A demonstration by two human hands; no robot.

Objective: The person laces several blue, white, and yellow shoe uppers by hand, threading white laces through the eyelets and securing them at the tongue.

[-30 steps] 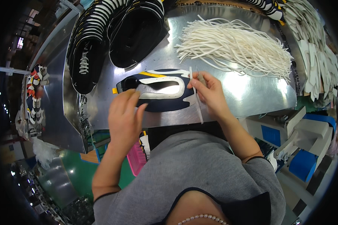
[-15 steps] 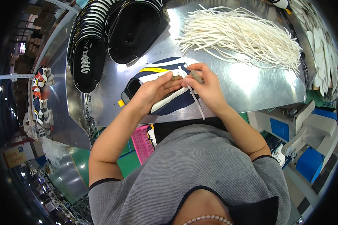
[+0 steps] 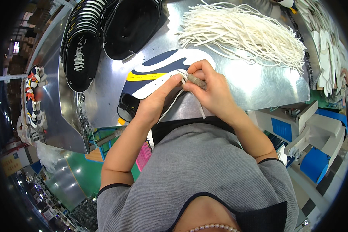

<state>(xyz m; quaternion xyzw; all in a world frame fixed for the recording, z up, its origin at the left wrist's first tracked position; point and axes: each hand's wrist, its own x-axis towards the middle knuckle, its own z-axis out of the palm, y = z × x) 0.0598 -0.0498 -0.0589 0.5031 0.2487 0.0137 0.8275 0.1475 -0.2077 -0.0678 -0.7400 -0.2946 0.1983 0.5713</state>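
A shoe upper in navy, white and yellow lies tilted over the metal table under my hands. My left hand pinches its white eyelet strip between thumb and fingers; the other fingers are hidden behind it. In my right hand, thumb and forefinger close round a short grey-brown wrapped handle, its tip hidden at the eyelets beside my left thumb. From there a white shoelace hangs in two strands toward the table's near edge.
A large bundle of white laces lies at the far right. Stacked shoe uppers and more dark uppers stand at the far left. White flat pieces are piled beyond the right edge. Below the table sits a pink basket.
The shoe upper has been turned, so its navy, white and yellow side shows more. My right hand has shifted slightly left. Two lace strands now hang apart below the hands.
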